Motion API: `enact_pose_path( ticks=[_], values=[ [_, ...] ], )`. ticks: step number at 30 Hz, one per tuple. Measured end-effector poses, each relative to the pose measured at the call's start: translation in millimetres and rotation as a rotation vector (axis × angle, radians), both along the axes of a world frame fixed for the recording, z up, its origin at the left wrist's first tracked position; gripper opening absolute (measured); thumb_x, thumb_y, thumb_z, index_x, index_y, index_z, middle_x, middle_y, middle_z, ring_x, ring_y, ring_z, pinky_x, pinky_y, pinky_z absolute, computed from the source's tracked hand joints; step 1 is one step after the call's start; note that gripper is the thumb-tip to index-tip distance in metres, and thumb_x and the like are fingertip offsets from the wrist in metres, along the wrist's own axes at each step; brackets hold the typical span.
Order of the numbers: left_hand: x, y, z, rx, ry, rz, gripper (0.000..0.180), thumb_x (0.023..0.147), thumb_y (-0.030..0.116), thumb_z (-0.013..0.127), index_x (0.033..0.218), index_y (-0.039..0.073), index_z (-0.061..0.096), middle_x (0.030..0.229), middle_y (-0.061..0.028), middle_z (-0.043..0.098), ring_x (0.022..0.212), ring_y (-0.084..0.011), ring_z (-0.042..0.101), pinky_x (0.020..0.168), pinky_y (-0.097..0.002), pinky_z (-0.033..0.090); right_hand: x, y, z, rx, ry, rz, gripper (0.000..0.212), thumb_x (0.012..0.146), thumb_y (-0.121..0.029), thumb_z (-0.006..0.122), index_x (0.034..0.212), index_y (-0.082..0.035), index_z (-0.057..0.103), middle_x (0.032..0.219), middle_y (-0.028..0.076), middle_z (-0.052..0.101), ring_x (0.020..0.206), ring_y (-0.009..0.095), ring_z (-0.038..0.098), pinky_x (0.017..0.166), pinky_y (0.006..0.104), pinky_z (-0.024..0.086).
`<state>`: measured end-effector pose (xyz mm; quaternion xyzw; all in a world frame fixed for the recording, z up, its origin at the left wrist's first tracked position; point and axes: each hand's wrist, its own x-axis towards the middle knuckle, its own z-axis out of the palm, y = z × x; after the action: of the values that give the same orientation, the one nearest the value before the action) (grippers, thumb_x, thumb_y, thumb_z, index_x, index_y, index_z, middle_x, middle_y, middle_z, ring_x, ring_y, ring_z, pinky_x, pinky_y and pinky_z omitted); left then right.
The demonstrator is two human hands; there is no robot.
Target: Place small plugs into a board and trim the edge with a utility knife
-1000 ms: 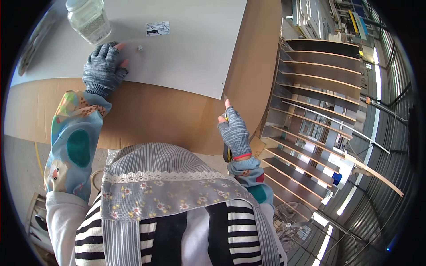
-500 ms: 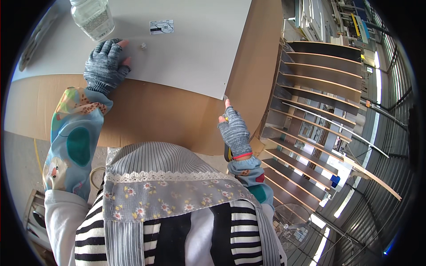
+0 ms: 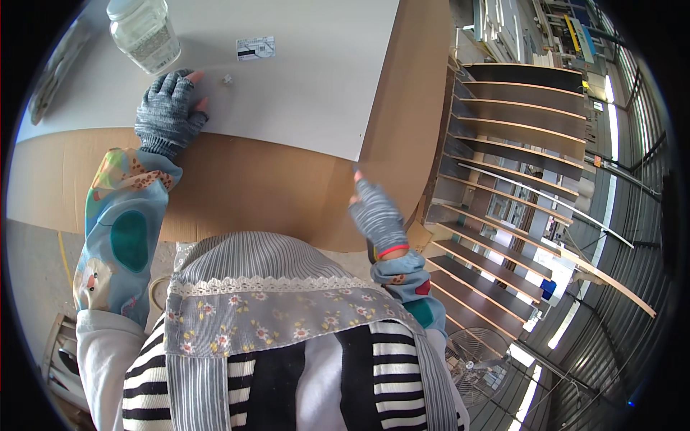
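Note:
My left hand [image 3: 171, 115], in a grey knitted fingerless glove, lies palm down on a large white panel [image 3: 302, 86]. Its fingers are stretched out, close to a clear jar [image 3: 147, 39] with pale bits inside. My right hand [image 3: 376, 214], gloved alike and slightly blurred, is closed on a utility knife. The blade tip [image 3: 356, 166] shows past my index finger at the panel's near right corner; most of the handle is hidden under the hand. Brown cardboard [image 3: 266, 183] lies beneath the panel and sticks out along its near and right sides.
A printed label [image 3: 256, 48] and a small crumpled scrap [image 3: 228, 79] lie on the panel. At the far left rests a long wrapped bundle [image 3: 54, 75]. To the right stands a rack of dark boards [image 3: 525, 118], with a floor fan [image 3: 474, 363] nearer me.
My right hand has shifted slightly left and nearer to me, its blade tip now just off the panel's corner. My left hand stays flat on the panel. The whole view has shifted a little.

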<state>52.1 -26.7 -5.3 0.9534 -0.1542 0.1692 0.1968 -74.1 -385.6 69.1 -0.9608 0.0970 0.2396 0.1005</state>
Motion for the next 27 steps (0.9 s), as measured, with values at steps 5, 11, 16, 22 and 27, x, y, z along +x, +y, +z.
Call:
enact_pose_path(
  ticks=[5,11,16,22,27],
  values=[
    [-5.4,-4.3,9.6,0.022,-0.002,0.027,0.044,0.07,0.02,0.066,0.112,0.014,0.054,0.107,-0.0072,0.057,0.098,-0.0299,0.055,0.083,-0.0419,0.046,-20.8,-14.6,5.5,0.141,-0.249,-0.045,0.058,0.082,-0.012,0.058,0.137,-0.009,0.038,0.089,0.014,0.056,0.078,0.025,0.057,0.074,0.0346,0.047],
    [-1.4,-3.4,8.0,0.005,-0.003,-0.005,0.042,0.071,0.02,0.065,0.111,0.014,0.054,0.107,-0.0079,0.056,0.099,-0.0302,0.054,0.083,-0.0423,0.046,-1.6,-17.4,7.8,0.193,-0.072,-0.017,0.06,0.083,-0.017,0.058,0.138,-0.009,0.035,0.094,0.015,0.057,0.087,0.028,0.058,0.081,0.0377,0.047],
    [-2.0,-3.2,7.2,0.005,0.027,-0.003,0.042,0.073,0.021,0.065,0.113,0.014,0.053,0.108,-0.0081,0.056,0.099,-0.0302,0.054,0.084,-0.0421,0.045,4.6,-14.3,4.7,0.082,-0.017,0.018,0.06,0.085,-0.021,0.057,0.139,-0.012,0.033,0.098,0.015,0.058,0.09,0.028,0.058,0.083,0.0383,0.047],
    [-1.6,-1.6,3.8,-0.005,0.013,-0.014,0.042,0.073,0.021,0.065,0.113,0.014,0.053,0.109,-0.0079,0.056,0.1,-0.0302,0.054,0.084,-0.0422,0.045,8.8,-11.2,9.5,0.084,0.017,0.019,0.058,0.087,-0.024,0.055,0.139,-0.016,0.033,0.103,0.015,0.058,0.094,0.029,0.058,0.086,0.0387,0.046],
    [-1.2,-2.5,7.0,0.005,0.017,-0.006,0.043,0.072,0.018,0.065,0.113,0.013,0.053,0.107,-0.0082,0.057,0.099,-0.0311,0.054,0.084,-0.042,0.045,-11.2,-19.3,-17.7,-0.01,-0.001,0.157,0.056,0.082,-0.016,0.061,0.135,-0.011,0.042,0.099,0.017,0.059,0.088,0.03,0.059,0.082,0.0375,0.046]
  ],
)
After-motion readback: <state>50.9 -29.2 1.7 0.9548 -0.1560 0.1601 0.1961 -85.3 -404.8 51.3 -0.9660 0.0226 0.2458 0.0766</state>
